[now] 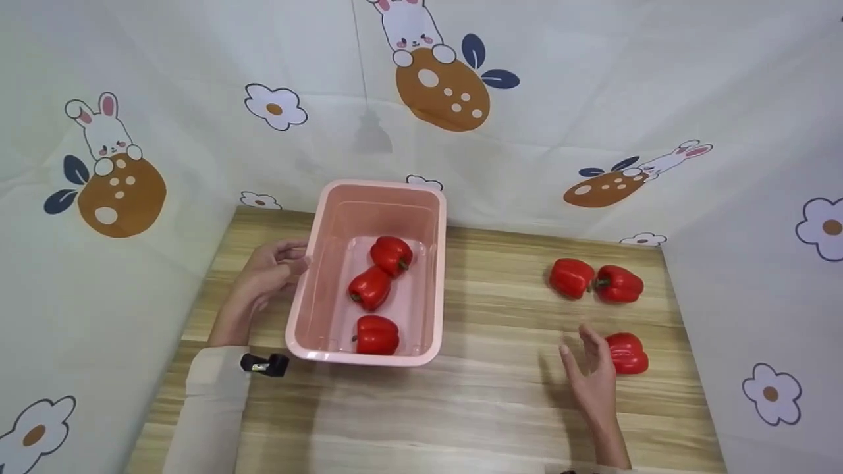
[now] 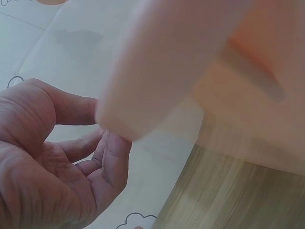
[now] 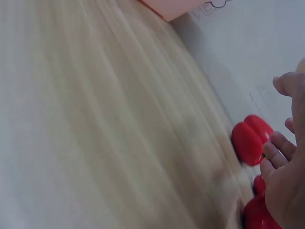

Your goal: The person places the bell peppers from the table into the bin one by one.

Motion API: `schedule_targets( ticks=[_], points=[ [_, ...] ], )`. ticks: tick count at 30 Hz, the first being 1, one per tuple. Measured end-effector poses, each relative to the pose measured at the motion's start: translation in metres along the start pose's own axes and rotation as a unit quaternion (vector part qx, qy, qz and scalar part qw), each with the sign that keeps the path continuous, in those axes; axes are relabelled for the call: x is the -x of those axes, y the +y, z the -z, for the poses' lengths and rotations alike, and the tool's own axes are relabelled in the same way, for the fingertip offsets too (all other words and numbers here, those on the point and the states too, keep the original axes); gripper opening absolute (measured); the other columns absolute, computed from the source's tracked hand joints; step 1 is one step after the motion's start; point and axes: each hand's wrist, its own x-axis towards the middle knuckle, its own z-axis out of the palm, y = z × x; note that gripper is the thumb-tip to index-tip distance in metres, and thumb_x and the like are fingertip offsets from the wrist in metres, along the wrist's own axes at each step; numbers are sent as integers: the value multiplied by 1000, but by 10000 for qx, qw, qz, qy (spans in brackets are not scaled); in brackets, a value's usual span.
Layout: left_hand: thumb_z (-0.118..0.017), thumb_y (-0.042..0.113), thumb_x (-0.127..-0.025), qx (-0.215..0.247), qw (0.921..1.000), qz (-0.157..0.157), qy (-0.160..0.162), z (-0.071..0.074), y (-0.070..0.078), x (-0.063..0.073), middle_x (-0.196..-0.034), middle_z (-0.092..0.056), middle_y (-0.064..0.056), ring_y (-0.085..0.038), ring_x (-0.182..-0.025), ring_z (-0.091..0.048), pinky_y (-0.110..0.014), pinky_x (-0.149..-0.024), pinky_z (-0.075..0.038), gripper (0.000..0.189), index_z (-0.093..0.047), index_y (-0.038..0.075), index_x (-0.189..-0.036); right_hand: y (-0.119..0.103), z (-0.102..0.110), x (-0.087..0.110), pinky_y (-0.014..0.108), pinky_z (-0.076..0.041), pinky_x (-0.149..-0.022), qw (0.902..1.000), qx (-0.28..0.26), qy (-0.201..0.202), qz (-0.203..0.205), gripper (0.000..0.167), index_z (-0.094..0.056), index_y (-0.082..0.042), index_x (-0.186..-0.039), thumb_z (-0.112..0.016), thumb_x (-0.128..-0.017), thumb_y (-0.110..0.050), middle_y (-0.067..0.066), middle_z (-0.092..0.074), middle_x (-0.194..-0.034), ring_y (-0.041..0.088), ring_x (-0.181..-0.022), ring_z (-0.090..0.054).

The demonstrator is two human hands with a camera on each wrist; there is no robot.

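Note:
My left hand (image 1: 267, 273) pinches the left rim of a pink plastic bin (image 1: 442, 276); the left wrist view shows thumb and fingers meeting on its edge. Inside the bin lie three red bell peppers, one toward the back (image 1: 391, 253), one in the middle (image 1: 370, 288) and one near the front (image 1: 377, 334). My right hand (image 1: 595, 378) holds nothing, its fingers spread and slightly bent. It partly covers a red bell pepper (image 1: 627, 353) just to its right; whether they touch I cannot tell. Behind it, two more bell peppers (image 1: 571, 278) (image 3: 250, 140) lie side by side.
A wood-grain table (image 1: 500, 408) carries everything, and between the bin and the loose peppers its surface shows. Pale cloth walls (image 1: 527, 131) printed with rabbits and flowers enclose the left, back and right sides. A black wrist camera (image 1: 265, 364) sits on the left sleeve.

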Motion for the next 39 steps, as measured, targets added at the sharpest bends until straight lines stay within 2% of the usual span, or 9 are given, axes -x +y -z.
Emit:
schedule_targets(
  ticks=[4,8,13,17,25,29,32,36,39],
  points=[
    [-59,1,-101,-13,10000,36,9,1,1,1,-127,-60,-18,-9,-88,-70,-28,-81,-70,60,-38,-9,-157,7,11,11,1,-40,-114,9992,88,26,-385,58,-51,-2,-150,-76,-98,-10,19,-56,-155,8,-139,-52],
    [-59,2,-102,-30,10000,94,14,1,2,1,-131,-58,-20,-10,-90,-71,-29,-85,-69,60,-37,-9,-158,12,18,19,0,-44,-109,9980,208,42,-596,53,-55,-4,-146,-75,-98,-12,15,-59,-153,-8,-128,-52],
    [-59,3,-103,-47,9999,97,2,0,3,1,-131,-58,-20,-10,-91,-71,-28,-86,-69,60,-38,-8,-158,15,23,25,-3,-42,-106,9965,472,77,-691,51,-55,-5,-145,-74,-100,-17,14,-59,-153,-13,-126,-50],
    [-58,1,-102,-25,9999,119,-19,0,2,1,-129,-58,-18,-11,-92,-70,-29,-87,-69,60,-38,-8,-158,19,27,29,-5,-40,-104,9962,589,147,-619,49,-58,-5,-143,-75,-99,-15,15,-61,-151,-16,-124,-49],
    [-58,4,-103,47,9999,91,1,-1,3,1,-124,-59,-13,-9,-88,-71,-27,-81,-69,59,-38,-10,-157,29,42,40,-4,-43,-99,9940,769,551,-553,44,-63,-5,-139,-76,-98,-12,9,-65,-140,-15,-117,-55],
    [-57,4,-103,49,10000,75,-4,-1,3,0,-123,-59,-12,-8,-87,-71,-27,-81,-69,59,-38,-10,-157,36,51,45,-5,-46,-95,9902,821,892,-686,41,-63,-2,-136,-74,-99,-13,4,-66,-131,-18,-111,-57],
    [-57,4,-103,-5,10000,78,23,-1,3,0,-125,-59,-14,-8,-87,-71,-27,-82,-69,59,-39,-9,-157,40,57,48,-4,-49,-91,9868,704,1256,-740,40,-63,1,-134,-75,-99,-13,-4,-65,-121,-15,-106,-59],
    [-58,4,-102,-18,10000,77,38,-1,1,1,-128,-59,-15,-8,-88,-71,-27,-81,-69,59,-39,-9,-157,44,63,47,-3,-50,-93,9820,465,1695,-693,47,-57,3,-138,-76,-97,-11,-13,-61,-115,-7,-106,-60],
    [-58,4,-101,-6,10000,61,31,-1,1,1,-128,-58,-16,-9,-89,-70,-26,-81,-69,60,-38,-10,-156,46,66,44,-3,-49,-94,9803,309,1807,-730,56,-51,2,-145,-77,-97,-12,-15,-57,-118,-2,-110,-58]
  ],
)
